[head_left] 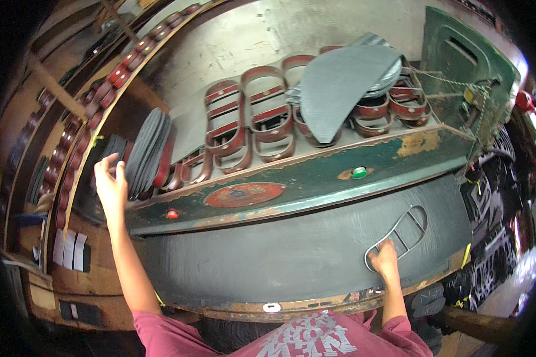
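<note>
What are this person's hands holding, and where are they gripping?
The right hand grips the heel end of a sole-shaped metal cutting die lying on the dark sheet. The left hand touches stacked dark soles, holding nothing.

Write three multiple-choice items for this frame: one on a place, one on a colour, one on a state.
1. Where is the right hand?
A. On the sole-shaped metal cutting die lying on the dark grey sheet
B. On the green button
C. On the stack of grey soles

2. What colour is the small round button on the machine's front beam, above the sheet?
A. Yellow
B. Green
C. Blue

3. What is the state of the left hand?
A. Closed around a cutting die
B. Flat on the grey sheet
C. Raised, fingers spread, by the upright stack of grey soles at the left

Answers: 1 A, the fingers rest on the die's near end. 2 B, it shows bright green against the worn paint. 3 C, the hand is up by the stack; whether it touches it is unclear.
</note>
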Tool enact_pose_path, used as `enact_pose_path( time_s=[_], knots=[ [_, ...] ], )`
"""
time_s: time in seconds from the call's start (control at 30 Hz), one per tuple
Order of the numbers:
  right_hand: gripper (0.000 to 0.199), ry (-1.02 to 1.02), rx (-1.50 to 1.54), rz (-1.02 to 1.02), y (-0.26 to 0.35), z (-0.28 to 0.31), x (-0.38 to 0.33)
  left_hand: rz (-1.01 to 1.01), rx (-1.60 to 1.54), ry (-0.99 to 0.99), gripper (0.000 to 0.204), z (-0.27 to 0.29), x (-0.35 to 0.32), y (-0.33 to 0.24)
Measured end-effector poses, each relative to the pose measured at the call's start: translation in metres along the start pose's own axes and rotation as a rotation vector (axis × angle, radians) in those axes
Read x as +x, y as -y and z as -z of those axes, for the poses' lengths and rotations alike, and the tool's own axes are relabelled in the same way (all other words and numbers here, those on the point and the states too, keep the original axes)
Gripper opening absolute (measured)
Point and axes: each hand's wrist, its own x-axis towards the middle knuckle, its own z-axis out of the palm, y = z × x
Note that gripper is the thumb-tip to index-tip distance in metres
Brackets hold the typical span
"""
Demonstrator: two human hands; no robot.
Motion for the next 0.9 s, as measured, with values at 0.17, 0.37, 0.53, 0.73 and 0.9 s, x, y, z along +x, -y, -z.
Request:
enact_pose_path(
  time_s=[0.17, 0.37, 0.53, 0.73, 0.9],
  knots=[
    [0.037, -0.011, -0.021, -0.016, 0.004, -0.004, 0.006, -0.168, -0.631, 0.448, 0.037, -0.032, -0.065, -0.184],
    [0.029, 0.01, 0.017, -0.033, 0.008, 0.002, 0.014, -0.088, -0.611, 0.634, 0.081, -0.093, -0.091, -0.338],
    [0.025, -0.011, 0.087, 0.045, 0.01, 0.01, 0.019, 0.114, -0.913, 0.531, 0.034, -0.113, -0.051, -0.34],
    [0.029, 0.026, 0.073, 0.161, 0.02, 0.022, 0.014, -0.098, -0.949, 0.646, 0.057, -0.142, 0.025, -0.316],
    [0.034, 0.127, 0.046, 0.229, 0.026, 0.036, 0.005, -0.121, -0.898, 0.822, 0.066, -0.156, 0.018, -0.309]
  ],
)
